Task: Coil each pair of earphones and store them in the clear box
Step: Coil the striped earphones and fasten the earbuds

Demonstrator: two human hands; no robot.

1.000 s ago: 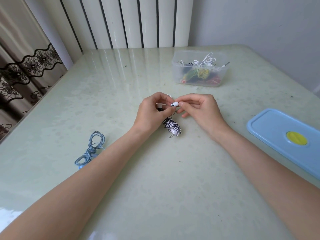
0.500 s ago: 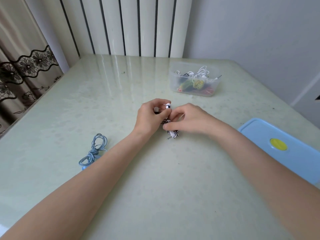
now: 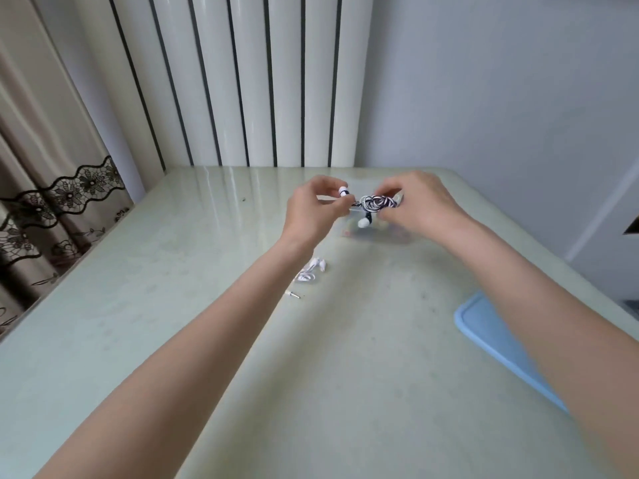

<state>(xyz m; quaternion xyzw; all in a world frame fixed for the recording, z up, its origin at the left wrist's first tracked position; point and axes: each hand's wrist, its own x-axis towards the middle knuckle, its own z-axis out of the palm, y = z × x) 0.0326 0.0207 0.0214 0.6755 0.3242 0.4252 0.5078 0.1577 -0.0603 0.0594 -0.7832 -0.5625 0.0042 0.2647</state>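
Observation:
Both hands hold a coiled black-and-white striped pair of earphones [image 3: 375, 203] up over the clear box [image 3: 377, 233], which is mostly hidden behind them. My left hand [image 3: 311, 210] pinches one white earbud end. My right hand [image 3: 420, 202] grips the coiled bundle, and a second white earbud hangs below it. A white pair of earphones [image 3: 309, 273] lies loose on the table under my left wrist, its plug pointing toward me.
The blue lid [image 3: 484, 326] lies on the table at the right, partly under my right forearm. The pale green table [image 3: 173, 305] ends at a striped radiator and a wall; a lace-edged curtain [image 3: 52, 209] hangs at the left.
Both hands lifted the striped earphones off the table and carried them away from me to above the clear box. The view tilted up, so the blue-grey earphones at the left are out of sight.

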